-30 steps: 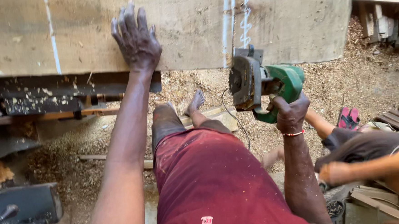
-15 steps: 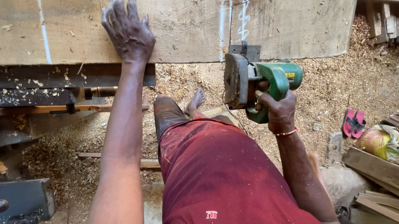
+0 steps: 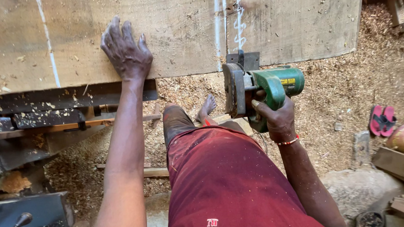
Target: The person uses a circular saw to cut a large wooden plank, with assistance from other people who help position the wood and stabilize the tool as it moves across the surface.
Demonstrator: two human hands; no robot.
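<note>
Gripping the green circular saw [image 3: 260, 89] by its handle, the right hand [image 3: 278, 118] is closed tight around it and holds the tool at the near edge of the wide wooden plank [image 3: 183, 27] — its base plate meets the wood just below the white chalk lines [image 3: 227, 20]. Spread flat with fingers apart, the left hand [image 3: 126, 53] presses on the plank's face well to the left, while sawdust [image 3: 339, 88] covers the ground beneath and a pair of red sandals [image 3: 382, 120] lies off to the right.
</note>
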